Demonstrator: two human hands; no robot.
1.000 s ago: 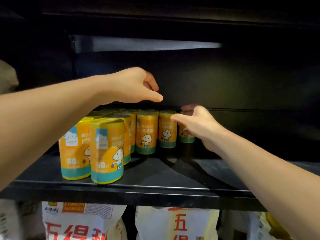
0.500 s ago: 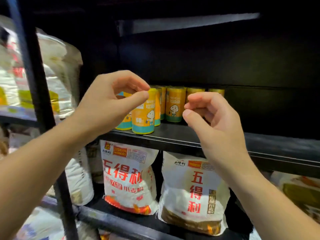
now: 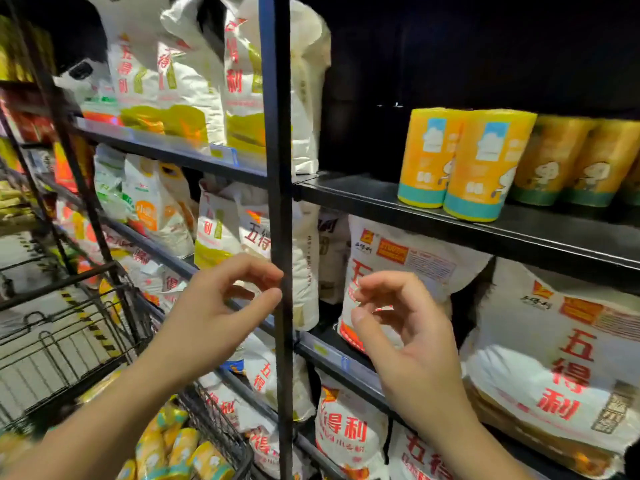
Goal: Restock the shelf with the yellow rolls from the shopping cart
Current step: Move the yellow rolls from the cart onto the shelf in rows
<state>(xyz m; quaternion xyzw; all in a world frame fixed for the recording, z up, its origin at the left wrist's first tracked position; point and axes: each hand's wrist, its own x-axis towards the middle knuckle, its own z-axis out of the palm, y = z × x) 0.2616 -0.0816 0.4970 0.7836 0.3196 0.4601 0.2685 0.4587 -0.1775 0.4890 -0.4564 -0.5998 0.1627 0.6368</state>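
Left hand (image 3: 207, 317), right hand (image 3: 408, 327) mid-frame, loosely curled, empty, yellow rolls (image 3: 481, 164) on shelf (image 3: 381, 199) upper right, cart (image 3: 214, 420) lower left

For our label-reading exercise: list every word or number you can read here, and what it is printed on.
"五得利": red, running down the large white bag, lower right.
"得利": red, on the upper-shelf white bag.
Yellow rolls: print too blurred to read.
Shelf-edge price tags: too blurred to read.

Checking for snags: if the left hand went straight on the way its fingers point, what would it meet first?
Most likely the black upright post of the shelving: the left hand points rightward at it and looks almost against it, though depth is unclear.
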